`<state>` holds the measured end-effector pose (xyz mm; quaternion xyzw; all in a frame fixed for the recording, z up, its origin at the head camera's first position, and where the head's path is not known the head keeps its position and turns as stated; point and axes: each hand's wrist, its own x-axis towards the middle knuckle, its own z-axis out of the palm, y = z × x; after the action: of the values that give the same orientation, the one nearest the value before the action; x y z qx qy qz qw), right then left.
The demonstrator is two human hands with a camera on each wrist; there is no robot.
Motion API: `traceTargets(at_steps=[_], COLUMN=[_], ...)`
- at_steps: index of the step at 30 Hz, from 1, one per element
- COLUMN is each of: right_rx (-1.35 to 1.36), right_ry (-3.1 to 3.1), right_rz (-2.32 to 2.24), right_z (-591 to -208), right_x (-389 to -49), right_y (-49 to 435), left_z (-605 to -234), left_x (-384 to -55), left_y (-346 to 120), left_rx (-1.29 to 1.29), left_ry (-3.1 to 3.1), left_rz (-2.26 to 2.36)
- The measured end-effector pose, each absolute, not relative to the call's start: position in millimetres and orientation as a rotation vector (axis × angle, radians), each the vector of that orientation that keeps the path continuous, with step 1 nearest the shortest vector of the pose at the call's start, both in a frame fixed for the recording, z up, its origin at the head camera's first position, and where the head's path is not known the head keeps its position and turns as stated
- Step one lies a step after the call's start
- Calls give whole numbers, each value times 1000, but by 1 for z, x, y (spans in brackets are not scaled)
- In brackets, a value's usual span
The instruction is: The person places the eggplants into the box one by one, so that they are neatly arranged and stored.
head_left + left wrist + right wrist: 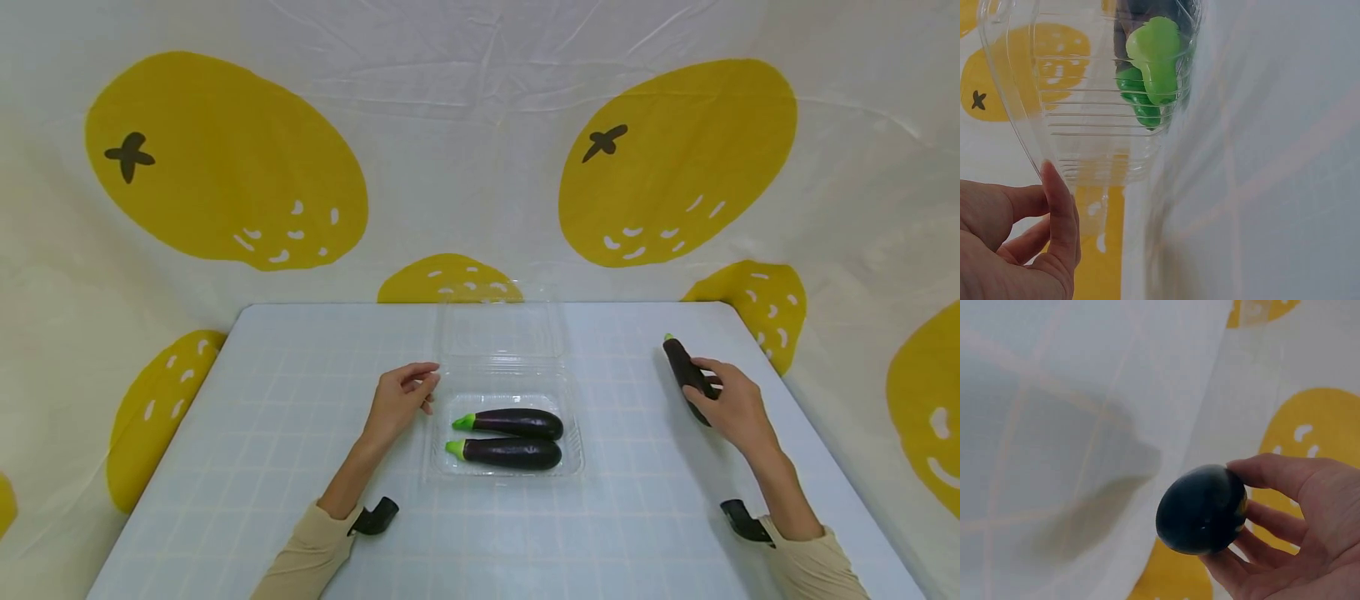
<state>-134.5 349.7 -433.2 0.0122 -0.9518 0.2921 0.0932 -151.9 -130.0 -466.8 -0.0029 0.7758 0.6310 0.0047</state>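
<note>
Purple-black skin, smooth and shiny, curves between my thumb and fingers: my right hand (pixel 729 402) holds one eggplant (pixel 681 367) well to the right of the clear plastic box (pixel 574 450), its green stem (pixel 668 337) pointing away from me. Its shadow (pixel 1088 512) falls apart from it, so I judge it is up off the table (pixel 637 521). My thumb presses one flank and my fingertips the other, around the thicker part; that suits the weight, which I expect sits toward the round end. Skin this glossy will probably slide, so I want broad, even pressure from the finger pads, firm without digging in, and slow wrist turns so that the long stem end does not swing. My left hand (pixel 395 406) holds nothing that I can see; its fingers bend loosely at the box's left rim, and I cannot tell whether they press it or barely touch. A light touch is best there, since thin plastic likely flexes and skids. Inside the box, the farther eggplant (pixel 521 422) and the nearer eggplant (pixel 513 454) lie side by side, stems to the left, while the lid (pixel 501 333) stands open at its far side.
</note>
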Motion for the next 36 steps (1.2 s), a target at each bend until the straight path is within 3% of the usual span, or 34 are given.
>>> traceTargets(at_steps=[36], right_rx=[303], right_ry=[-2757], right_rz=[973], right_z=[-400], right_x=[-124], right_y=[289], left_z=[-464], left_x=[-151], left_y=[-130], left_rx=[-19], left_ry=[2447], left_rz=[1935])
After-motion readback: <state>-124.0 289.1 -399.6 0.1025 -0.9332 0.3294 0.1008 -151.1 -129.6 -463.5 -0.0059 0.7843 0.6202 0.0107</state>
